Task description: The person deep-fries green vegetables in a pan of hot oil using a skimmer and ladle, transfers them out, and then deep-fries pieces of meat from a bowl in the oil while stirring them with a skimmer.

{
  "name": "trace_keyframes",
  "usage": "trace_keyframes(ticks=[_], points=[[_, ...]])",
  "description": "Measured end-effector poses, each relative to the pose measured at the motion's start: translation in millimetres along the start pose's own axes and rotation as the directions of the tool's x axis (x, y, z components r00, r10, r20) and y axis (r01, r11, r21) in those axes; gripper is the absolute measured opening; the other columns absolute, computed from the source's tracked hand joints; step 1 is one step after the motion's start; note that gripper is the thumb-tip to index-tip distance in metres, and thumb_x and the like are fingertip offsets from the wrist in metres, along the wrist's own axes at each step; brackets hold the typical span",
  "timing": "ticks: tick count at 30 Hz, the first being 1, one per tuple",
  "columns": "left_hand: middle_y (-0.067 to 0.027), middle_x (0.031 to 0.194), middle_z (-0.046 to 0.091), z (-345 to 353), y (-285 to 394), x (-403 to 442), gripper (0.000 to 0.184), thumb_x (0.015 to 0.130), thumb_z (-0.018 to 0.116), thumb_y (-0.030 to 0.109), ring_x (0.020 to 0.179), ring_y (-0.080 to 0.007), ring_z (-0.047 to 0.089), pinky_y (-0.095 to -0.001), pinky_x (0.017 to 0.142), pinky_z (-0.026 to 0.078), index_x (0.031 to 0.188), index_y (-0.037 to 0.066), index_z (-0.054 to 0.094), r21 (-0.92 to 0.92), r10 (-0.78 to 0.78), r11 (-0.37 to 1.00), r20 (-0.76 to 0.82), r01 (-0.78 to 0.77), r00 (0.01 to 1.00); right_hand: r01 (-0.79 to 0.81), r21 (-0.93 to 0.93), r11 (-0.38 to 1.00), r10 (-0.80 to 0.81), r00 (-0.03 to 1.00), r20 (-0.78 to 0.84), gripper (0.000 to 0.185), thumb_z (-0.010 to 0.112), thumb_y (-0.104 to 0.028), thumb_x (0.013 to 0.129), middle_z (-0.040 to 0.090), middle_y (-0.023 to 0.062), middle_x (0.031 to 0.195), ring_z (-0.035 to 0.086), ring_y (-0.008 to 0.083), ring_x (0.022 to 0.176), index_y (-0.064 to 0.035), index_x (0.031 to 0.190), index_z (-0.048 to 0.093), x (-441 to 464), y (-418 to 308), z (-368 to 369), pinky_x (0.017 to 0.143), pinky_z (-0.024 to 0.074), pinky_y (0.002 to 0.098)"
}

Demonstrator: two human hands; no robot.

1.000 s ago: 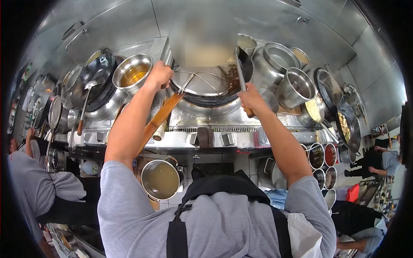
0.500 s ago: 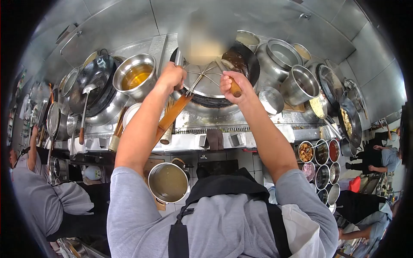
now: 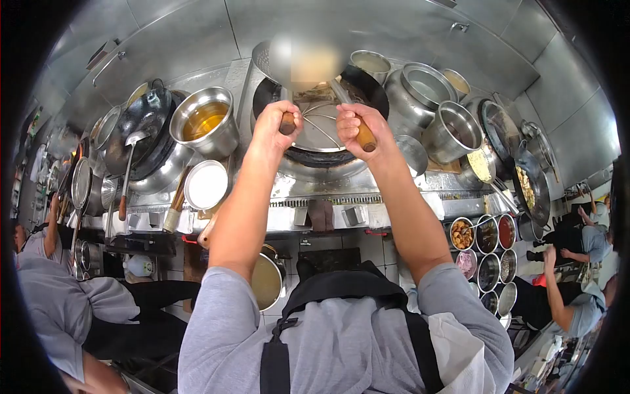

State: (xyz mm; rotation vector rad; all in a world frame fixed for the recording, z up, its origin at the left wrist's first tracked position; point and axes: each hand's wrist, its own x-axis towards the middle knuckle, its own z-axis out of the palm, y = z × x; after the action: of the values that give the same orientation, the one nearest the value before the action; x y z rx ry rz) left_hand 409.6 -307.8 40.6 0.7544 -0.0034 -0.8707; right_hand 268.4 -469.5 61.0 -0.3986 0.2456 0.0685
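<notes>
My left hand (image 3: 279, 126) is closed round the wooden handle of a tool; its shaft runs up toward a blurred patch. A perforated strainer bowl (image 3: 262, 60) shows beside that patch and seems to belong to this handle. My right hand (image 3: 362, 131) grips a wooden-handled metal tool (image 3: 367, 139), its working end hidden by the blur. Both hands are above a dark wok (image 3: 375, 88) with brown contents. A round spider strainer (image 3: 321, 131) lies across the wok's near side, its handle mostly behind my left hand and forearm.
To the left stand a pot of yellow oil (image 3: 205, 121), a white-filled bowl (image 3: 206, 184) and a wok with a ladle (image 3: 134, 139). Metal pots (image 3: 453, 131) and ingredient tins (image 3: 489, 270) are at right. A pot (image 3: 266, 282) stands below. Other people work at both sides.
My left hand has moved right, closer to my right hand, uncovering the white-filled bowl. The perforated bowl now shows beside the blur. The spider strainer's handle is now mostly covered.
</notes>
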Motion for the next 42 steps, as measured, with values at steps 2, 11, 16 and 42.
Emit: trace_keyframes(ticks=[2,11,16,42], points=[[-0.0084,0.067,0.051,9.4,-12.2,-4.7,0.009,0.073,0.055,-0.005,0.053,-0.0151,0.051,-0.0225,0.048,0.047,0.071,-0.001,0.047,-0.127,-0.043,0.991,0.035,0.047,0.998,0.023,-0.203,0.979,-0.034,0.998,-0.049,0.017,0.057,-0.010,0.089,0.046,-0.0003,0.060,0.045,0.0105,0.047,-0.0067,0.076,0.047,-12.2,-9.6,-9.1,0.041,0.0387,0.0241],[-0.0110,0.074,0.051,30.1,-63.5,-25.6,0.010,0.074,0.056,-0.006,0.058,-0.0149,0.052,-0.0224,0.049,0.047,0.077,-0.004,0.047,-0.303,-0.048,0.948,0.171,0.099,0.984,-0.008,-1.000,-0.022,-0.482,0.876,0.004,0.056,0.060,-0.011,0.086,0.049,0.0033,0.067,0.048,0.0121,0.047,-0.0048,0.136,0.036,-89.9,-32.9,-51.9,0.040,0.0396,0.0304],[-0.0100,0.075,0.052,35.4,-76.3,-31.8,0.010,0.077,0.056,-0.007,0.058,-0.0146,0.053,-0.0226,0.049,0.047,0.081,-0.004,0.047,-0.310,-0.005,0.948,0.202,0.069,0.979,-0.020,-0.994,-0.108,-0.639,0.768,0.054,0.063,0.060,-0.011,0.085,0.056,0.0083,0.074,0.054,0.0150,0.051,-0.0082,0.141,0.032,-116.1,-22.8,-72.5,0.044,0.0441,0.0329],[-0.0103,0.075,0.050,57.2,-84.6,-41.5,0.010,0.077,0.055,-0.007,0.060,-0.0154,0.052,-0.0230,0.051,0.047,0.082,-0.008,0.047,-0.346,-0.040,0.927,0.291,0.144,0.956,0.007,-0.978,-0.206,-0.636,0.759,0.140,0.059,0.060,-0.013,0.086,0.063,0.0181,0.081,0.064,0.0322,0.075,-0.0065,0.139,0.035,-156.5,23.7,-51.9,0.071,0.0484,0.0417]])
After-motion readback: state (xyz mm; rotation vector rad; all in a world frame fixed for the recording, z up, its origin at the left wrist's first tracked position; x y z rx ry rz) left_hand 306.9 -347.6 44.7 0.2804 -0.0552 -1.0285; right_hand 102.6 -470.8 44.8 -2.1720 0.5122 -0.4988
